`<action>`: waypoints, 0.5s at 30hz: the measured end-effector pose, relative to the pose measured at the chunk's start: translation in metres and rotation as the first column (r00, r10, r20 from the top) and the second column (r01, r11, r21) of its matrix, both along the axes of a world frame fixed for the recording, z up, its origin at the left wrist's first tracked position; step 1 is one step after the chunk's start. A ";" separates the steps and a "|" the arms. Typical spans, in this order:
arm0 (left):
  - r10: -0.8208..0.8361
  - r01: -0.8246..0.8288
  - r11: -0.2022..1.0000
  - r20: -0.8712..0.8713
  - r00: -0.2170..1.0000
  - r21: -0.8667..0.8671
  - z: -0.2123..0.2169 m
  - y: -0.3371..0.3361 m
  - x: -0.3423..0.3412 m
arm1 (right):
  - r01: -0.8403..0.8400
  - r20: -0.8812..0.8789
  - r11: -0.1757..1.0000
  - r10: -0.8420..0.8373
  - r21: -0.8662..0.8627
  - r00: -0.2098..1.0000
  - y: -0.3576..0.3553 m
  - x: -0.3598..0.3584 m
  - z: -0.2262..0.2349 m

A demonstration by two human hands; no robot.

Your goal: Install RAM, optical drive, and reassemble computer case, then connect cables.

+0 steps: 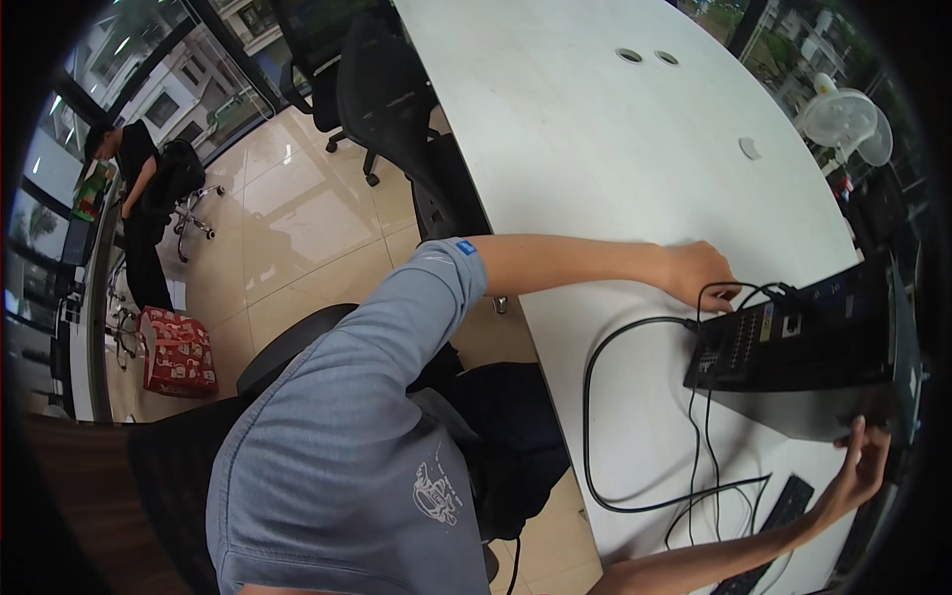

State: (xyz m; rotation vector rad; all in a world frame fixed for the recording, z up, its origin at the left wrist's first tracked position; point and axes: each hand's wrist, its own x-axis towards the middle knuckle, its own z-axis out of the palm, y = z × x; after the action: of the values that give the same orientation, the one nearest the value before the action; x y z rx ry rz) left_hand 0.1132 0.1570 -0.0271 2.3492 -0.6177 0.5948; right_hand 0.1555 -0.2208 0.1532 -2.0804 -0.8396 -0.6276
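Note:
A black desktop computer case (pixel 793 332) lies on the white desk, with its port-covered back towards me. My left hand (pixel 699 276) rests at the far corner of that back, closed, beside a thin black cable (pixel 706 288) that loops past its fingertips. What those fingertips hold, if anything, is hard to see. At the case's near right end, my right hand (pixel 867 464) grips the edge, thumb upright against the side. A thick black power cord (pixel 587 397) runs from the back of the case and curves over the desk.
A black keyboard (pixel 793 501) lies by my right forearm among thinner cables. Beyond the case stands a white fan (pixel 843 124). Black office chairs (pixel 382 99) line the desk's left side. A red patterned bag (pixel 177 352) sits on the floor near another person (pixel 139 188) at a side counter.

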 end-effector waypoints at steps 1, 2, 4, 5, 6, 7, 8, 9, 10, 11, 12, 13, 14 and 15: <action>0.010 -0.010 1.000 0.017 1.000 0.012 0.000 0.002 0.000 | 0.036 -0.046 0.999 -0.035 0.007 0.998 0.002 -0.003 0.000; 0.016 -0.016 1.000 0.002 1.000 0.025 -0.001 0.002 0.000 | 0.001 -0.055 1.000 0.000 0.018 0.999 0.006 -0.006 0.001; -0.003 0.003 1.000 -0.001 1.000 0.009 -0.004 0.005 0.001 | 0.016 -0.084 0.998 -0.011 0.061 0.996 0.016 -0.017 0.007; -0.022 0.022 1.000 -0.009 1.000 -0.020 -0.006 0.006 0.002 | -0.036 -0.087 0.997 0.042 0.074 0.995 0.021 -0.024 0.010; -0.018 0.018 1.000 0.072 0.997 0.001 -0.007 0.007 0.002 | -0.039 0.015 0.999 0.039 0.006 0.999 0.027 -0.029 0.013; -0.033 0.034 0.999 0.054 0.998 -0.019 -0.008 0.007 0.002 | -0.053 0.012 0.996 0.052 0.077 0.999 0.032 -0.033 0.015; 0.018 -0.017 0.997 -0.020 1.000 0.073 -0.008 0.007 0.002 | 0.031 -0.029 0.997 -0.029 0.072 0.999 0.034 -0.040 0.018; 0.039 -0.044 0.989 0.040 0.998 0.142 -0.005 0.007 0.002 | 0.034 -0.020 0.998 -0.033 0.046 0.999 0.036 -0.044 0.022; 0.057 -0.053 0.987 -0.020 0.998 0.155 -0.003 0.005 0.000 | 0.050 -0.034 0.999 -0.050 0.009 0.998 0.037 -0.046 0.024; 0.060 -0.063 0.983 0.026 0.998 0.174 0.001 0.002 -0.001 | 0.012 -0.055 0.999 -0.010 0.046 0.998 0.037 -0.050 0.027; 0.076 -0.071 0.989 -0.031 0.997 0.131 0.005 0.000 -0.005 | -0.014 -0.114 0.998 0.022 0.068 0.993 0.039 -0.051 0.029; 0.031 -0.031 0.996 0.009 0.999 0.089 0.011 0.000 -0.005 | -0.032 -0.114 0.995 0.043 0.095 0.993 0.039 -0.051 0.031; 0.042 -0.046 0.992 0.034 0.999 0.121 0.016 0.000 -0.008 | -0.055 -0.152 0.993 0.070 0.106 0.986 0.041 -0.051 0.032; 0.066 -0.062 0.989 -0.027 0.997 0.133 0.020 -0.001 -0.012 | -0.042 -0.143 0.993 0.058 0.112 0.988 0.043 -0.051 0.032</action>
State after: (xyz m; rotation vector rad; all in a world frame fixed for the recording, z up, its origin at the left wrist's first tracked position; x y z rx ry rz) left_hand 0.1012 0.1562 -0.0067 2.5054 -0.5855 0.5604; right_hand 0.1047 -0.1777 0.1855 -1.9743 -0.7552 -0.4761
